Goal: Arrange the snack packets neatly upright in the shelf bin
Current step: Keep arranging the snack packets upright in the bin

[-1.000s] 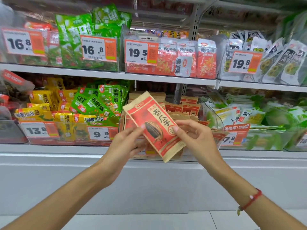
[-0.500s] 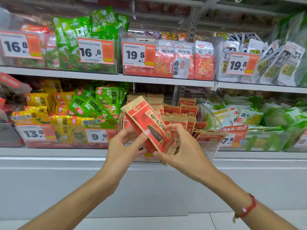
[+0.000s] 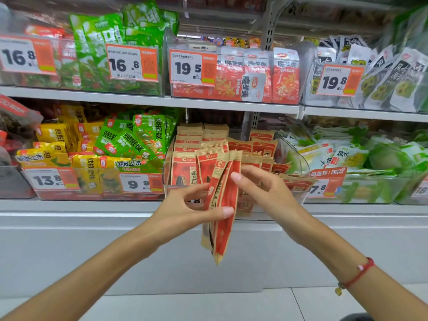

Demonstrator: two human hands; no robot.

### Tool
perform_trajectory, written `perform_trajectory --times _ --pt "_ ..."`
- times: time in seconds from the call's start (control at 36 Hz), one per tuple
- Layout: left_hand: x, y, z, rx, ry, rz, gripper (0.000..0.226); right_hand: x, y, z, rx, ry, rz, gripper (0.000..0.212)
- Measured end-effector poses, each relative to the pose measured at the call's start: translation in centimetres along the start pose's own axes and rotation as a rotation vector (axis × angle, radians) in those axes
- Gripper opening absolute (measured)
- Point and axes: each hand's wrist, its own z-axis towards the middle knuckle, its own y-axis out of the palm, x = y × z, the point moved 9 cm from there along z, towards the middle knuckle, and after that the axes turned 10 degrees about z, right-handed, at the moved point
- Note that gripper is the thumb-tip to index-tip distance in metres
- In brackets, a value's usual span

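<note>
Left hand (image 3: 185, 212) is pinching flat, crinkled red-and-kraft packets (image 3: 222, 214) edge-on, hanging just before the clear bin's (image 3: 298, 156) front lip. Right hand (image 3: 266, 193) is touching them, fingers spread. Bin's right half holding slumped packets.

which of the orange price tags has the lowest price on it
The 7.8 tag on the bin right of the sunflower seed packets, partly hidden behind the right hand. The other fully readable tags show 9.9 or more; the far-right one is cut off.

left hand (image 3: 185, 207) — thumb and fingers pinching (arm outstretched) | right hand (image 3: 266, 193) — fingers extended, seemingly only touching
</note>
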Motion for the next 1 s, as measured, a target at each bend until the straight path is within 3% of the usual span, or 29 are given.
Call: perform_trajectory --times 0.08,0.14,0.19,0.31,0.42,0.56,0.61,0.67,0.72,0.83,0.92,1.0 --pt "0.0 0.2 0.1 0.02 0.001 -0.027 0.057 0.4 -0.7 0.1 0.039 -0.01 0.05 0.026" --pt "0.0 0.3 0.1 0.027 -0.003 -0.037 0.053 0.7 -0.7 0.1 0.036 0.014 0.089 0.023" --pt "-0.1 0.2 0.2 0.046 -0.014 -0.045 0.05 1.1 -0.3 0.2 0.006 0.056 0.106 0.025" --pt "-0.7 -1.0 0.5 0.188 -0.035 -0.205 0.07 1.9 0.9 -0.1 -0.085 0.133 0.092 0.036" --pt "-0.3 -2.4 -0.1 0.372 -0.026 -0.251 0.053 1.7 1.4 -0.8 0.031 0.033 -0.147 0.05" --pt "1.4 -2.0 -0.8 0.435 0.053 -0.28 0.053 0.4 1.4 -1.0 0.159 -0.179 -0.224 0.041" --pt "1.6 -2.0 -1.0 0.451 0.073 -0.262 0.055 0.7 0.2 -0.6 0.196 -0.157 -0.181 0.036" --pt "1.6 -2.5 -1.0 0.48 0.095 -0.24 0.043 1.3 -1.3 0.1 0.211 -0.062 -0.112 0.035" --pt "1.3 -2.8 -1.0 0.499 0.114 -0.219 0.027 2.3 -2.1 0.5 0.171 0.053 -0.015 0.039" --pt "0.2 -2.8 -0.9 0.503 0.066 -0.228 0.024 2.7 -2.1 0.3 0.107 0.103 0.057 0.038" --pt "-0.2 -2.5 -0.9 0.487 0.005 -0.269 0.035 1.1 -2.8 0.1 0.205 -0.056 0.01 0.035" --pt "0.6 -0.9 -0.9 0.325 -0.043 -0.378 0.049 -2.7 -3.3 -1.2 0.361 -0.397 -0.31 0.04"
